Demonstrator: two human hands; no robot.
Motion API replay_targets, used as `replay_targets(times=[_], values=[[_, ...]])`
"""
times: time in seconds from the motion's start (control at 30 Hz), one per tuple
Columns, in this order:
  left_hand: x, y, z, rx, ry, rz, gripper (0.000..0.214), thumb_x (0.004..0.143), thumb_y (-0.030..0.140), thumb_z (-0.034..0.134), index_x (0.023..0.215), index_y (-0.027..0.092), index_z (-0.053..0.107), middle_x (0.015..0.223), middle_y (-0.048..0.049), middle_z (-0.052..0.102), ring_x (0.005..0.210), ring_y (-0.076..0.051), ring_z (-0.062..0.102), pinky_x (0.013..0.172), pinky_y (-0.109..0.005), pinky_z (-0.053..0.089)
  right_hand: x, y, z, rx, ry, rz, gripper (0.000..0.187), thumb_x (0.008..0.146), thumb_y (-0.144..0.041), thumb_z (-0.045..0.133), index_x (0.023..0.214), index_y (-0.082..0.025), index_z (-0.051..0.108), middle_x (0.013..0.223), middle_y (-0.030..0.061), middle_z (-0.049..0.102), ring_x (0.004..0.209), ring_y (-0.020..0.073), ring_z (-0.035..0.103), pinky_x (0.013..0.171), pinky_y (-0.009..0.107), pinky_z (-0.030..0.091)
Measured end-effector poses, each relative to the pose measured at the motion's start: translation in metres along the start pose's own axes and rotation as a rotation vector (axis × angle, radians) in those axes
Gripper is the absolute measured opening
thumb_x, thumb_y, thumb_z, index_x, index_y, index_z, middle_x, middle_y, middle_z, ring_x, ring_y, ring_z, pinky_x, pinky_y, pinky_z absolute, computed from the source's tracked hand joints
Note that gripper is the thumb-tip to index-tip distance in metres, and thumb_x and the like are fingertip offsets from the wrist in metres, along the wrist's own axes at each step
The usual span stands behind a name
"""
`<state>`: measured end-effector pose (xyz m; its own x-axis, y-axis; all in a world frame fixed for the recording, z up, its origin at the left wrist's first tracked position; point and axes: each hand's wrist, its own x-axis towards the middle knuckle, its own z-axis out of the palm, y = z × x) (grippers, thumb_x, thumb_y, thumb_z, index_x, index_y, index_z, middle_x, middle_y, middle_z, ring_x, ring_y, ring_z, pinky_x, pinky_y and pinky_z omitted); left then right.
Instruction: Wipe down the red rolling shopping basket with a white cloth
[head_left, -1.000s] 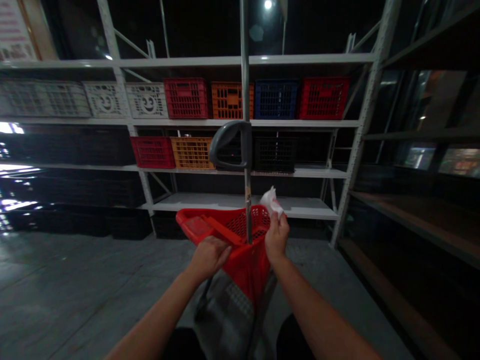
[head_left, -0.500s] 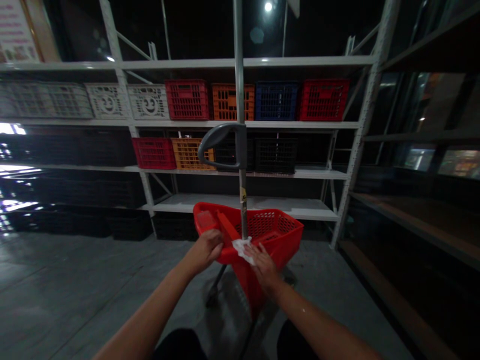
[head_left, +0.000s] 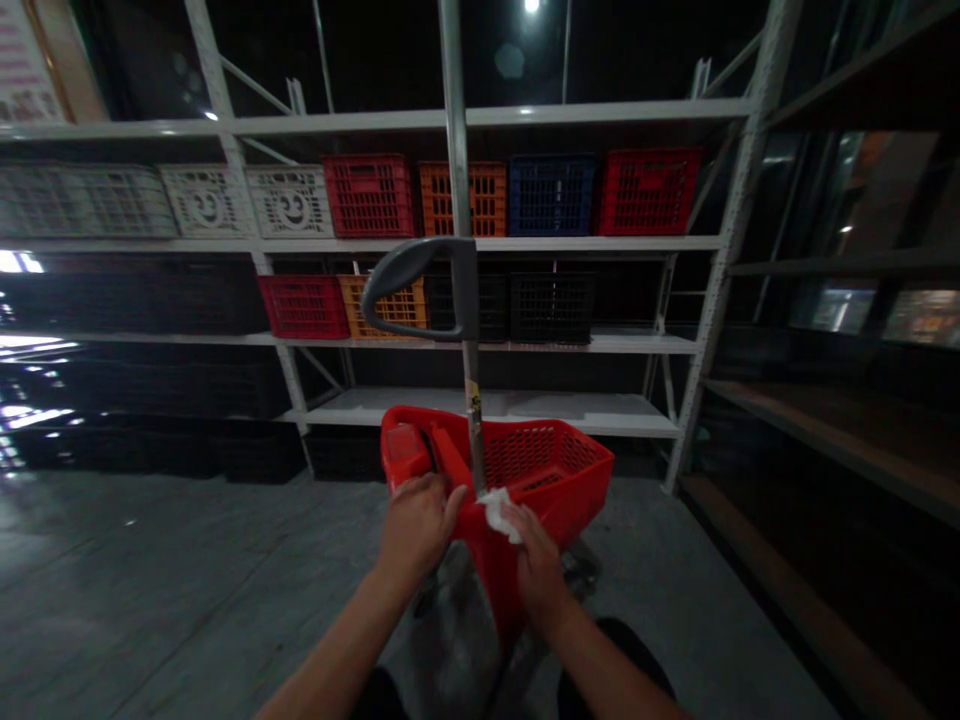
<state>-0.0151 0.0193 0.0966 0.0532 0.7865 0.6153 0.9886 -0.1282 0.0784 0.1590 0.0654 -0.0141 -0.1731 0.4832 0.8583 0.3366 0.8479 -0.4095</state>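
A red plastic shopping cart (head_left: 495, 575) stands in front of me, its basket with holes in the walls at the right. My left hand (head_left: 421, 515) is closed over the cart's near rim on the left side, fingertips partly hidden. In my right hand (head_left: 538, 560) is a crumpled white cloth or tissue (head_left: 498, 512), pressed against the rim near the foot of a metal pole (head_left: 477, 440). The pole rises from the cart and carries a grey loop handle (head_left: 463, 290).
Behind the cart runs a white metal rack (head_left: 592, 243) with red, orange, blue, white and black plastic crates, such as the blue crate (head_left: 552, 197). Dark shelving (head_left: 825, 440) stands close on the right. Grey floor (head_left: 187, 570) lies at the left.
My right hand has shifted the cloth slightly right and down along the rim. My left hand stays on the rim, its thumb now stretched toward the pole. The pole appears further left.
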Motion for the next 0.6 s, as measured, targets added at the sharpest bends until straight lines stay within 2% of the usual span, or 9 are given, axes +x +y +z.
replay_targets(times=[0.07,0.13,0.23,0.3,0.4,0.47,0.53,0.6], values=[[0.003,0.0,0.003,0.106,-0.074,0.061,0.056,0.087,0.048,0.022,0.062,0.017,0.061,0.061,-0.0066,0.064,0.065,-0.019,0.061,0.082,-0.036,0.041,0.005,0.011,-0.005,0.01,0.122,0.208,0.042,0.088,-0.016,0.028,0.125,-0.019,0.047,0.122,0.0065,0.056,0.116,0.0163,0.049,0.099,0.037,0.039],[0.006,-0.002,0.006,0.157,-0.094,0.112,0.058,0.087,0.048,0.023,0.057,0.017,0.061,0.056,-0.0068,0.063,0.06,-0.018,0.06,0.081,-0.036,0.041,0.019,0.012,-0.002,-0.002,0.073,0.269,0.041,0.087,-0.016,0.031,0.124,-0.019,0.049,0.123,0.0071,0.055,0.116,0.0168,0.048,0.1,0.038,0.037],[0.011,-0.007,0.01,0.175,-0.065,0.168,0.055,0.087,0.043,0.025,0.058,0.016,0.062,0.056,-0.0075,0.065,0.061,-0.018,0.061,0.077,-0.033,0.042,0.039,0.01,0.006,-0.07,-0.208,0.149,0.043,0.083,-0.012,0.036,0.123,-0.02,0.05,0.124,0.0062,0.054,0.118,0.017,0.046,0.103,0.042,0.03],[0.012,-0.012,0.012,0.176,-0.039,0.197,0.053,0.088,0.04,0.026,0.056,0.017,0.062,0.055,-0.0063,0.064,0.06,-0.017,0.061,0.077,-0.032,0.042,0.043,0.015,0.005,-0.14,-0.332,0.097,0.046,0.081,-0.009,0.036,0.125,-0.02,0.048,0.124,0.0067,0.054,0.118,0.0164,0.046,0.106,0.045,0.024],[0.011,-0.022,0.013,0.174,-0.009,0.23,0.051,0.088,0.037,0.028,0.054,0.017,0.061,0.051,-0.0043,0.063,0.056,-0.016,0.06,0.077,-0.031,0.043,0.035,0.028,-0.002,-0.278,-0.351,0.167,0.048,0.079,-0.004,0.035,0.123,-0.014,0.05,0.121,0.011,0.056,0.116,0.018,0.048,0.107,0.048,0.018],[0.01,-0.028,0.013,0.174,0.01,0.249,0.05,0.087,0.036,0.03,0.052,0.017,0.06,0.049,-0.0033,0.062,0.054,-0.014,0.059,0.078,-0.03,0.044,0.029,0.03,-0.002,-0.344,-0.322,0.237,0.049,0.077,-0.002,0.034,0.122,-0.011,0.05,0.122,0.0141,0.055,0.117,0.0199,0.048,0.105,0.049,0.02],[0.008,-0.033,0.012,0.173,0.035,0.27,0.049,0.087,0.035,0.031,0.051,0.018,0.06,0.047,-0.0024,0.061,0.052,-0.013,0.058,0.078,-0.029,0.044,0.025,0.021,0.005,-0.332,-0.316,0.202,0.051,0.077,-0.002,0.033,0.124,-0.011,0.048,0.125,0.0135,0.052,0.12,0.0196,0.044,0.105,0.048,0.022],[0.007,-0.038,0.011,0.169,0.072,0.288,0.048,0.086,0.034,0.033,0.05,0.018,0.059,0.046,-0.0022,0.06,0.051,-0.013,0.057,0.076,-0.029,0.045,0.024,0.006,0.015,-0.26,-0.329,0.091,0.054,0.077,-0.002,0.033,0.128,-0.014,0.044,0.13,0.0103,0.047,0.124,0.0172,0.039,0.106,0.045,0.023]])
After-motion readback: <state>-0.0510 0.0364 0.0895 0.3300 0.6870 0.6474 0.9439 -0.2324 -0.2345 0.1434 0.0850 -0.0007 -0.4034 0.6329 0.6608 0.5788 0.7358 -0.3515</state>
